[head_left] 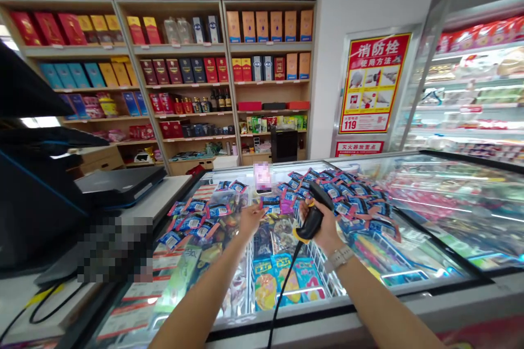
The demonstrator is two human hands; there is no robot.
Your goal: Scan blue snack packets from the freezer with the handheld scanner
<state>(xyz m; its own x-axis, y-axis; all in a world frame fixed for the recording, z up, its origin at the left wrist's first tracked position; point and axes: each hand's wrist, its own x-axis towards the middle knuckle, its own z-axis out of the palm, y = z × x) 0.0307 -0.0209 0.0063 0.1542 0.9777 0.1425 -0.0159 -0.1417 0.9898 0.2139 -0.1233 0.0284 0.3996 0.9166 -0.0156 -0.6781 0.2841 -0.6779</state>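
Observation:
My right hand (327, 229) is wrapped round the grip of a black and yellow barcode scanner (313, 219), whose cable runs down toward me. To its left, my left hand (249, 219) pinches the left end of a small blue and pink snack packet (271, 205) over the glass top of a chest freezer (286, 311). More packets of the same kind lie on the glass: a spread pile (360, 193) to the right and a smaller group (192, 218) to the left. A phone-like upright item (263, 177), its face blurred, stands just behind the held packet.
A counter with a dark flat device (123, 185) and a black monitor-like machine (33, 196) flanks the freezer on the left. Shelves of boxed goods (184, 71) line the back wall. A lit refrigerated display (470, 92) is at the right, beside a red-and-yellow fire hydrant sign (374, 84).

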